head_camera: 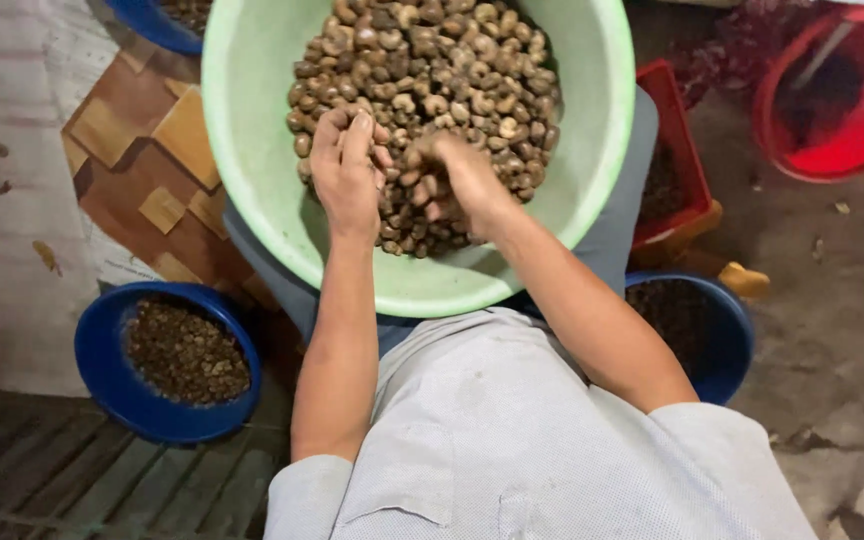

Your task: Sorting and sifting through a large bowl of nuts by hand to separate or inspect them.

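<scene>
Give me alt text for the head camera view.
Both hands, left hand and right hand, dig into brown shelled nuts heaped in a pale green plastic basin on the person's lap. A blue bowl of darker bits sits left.

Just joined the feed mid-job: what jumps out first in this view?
A big pale green basin on the person's lap, heaped with brown nuts, fills the top centre. Both hands work in the heap: left hand, right hand. A blue bowl of dark pieces sits lower left, a red bucket upper right.
</scene>
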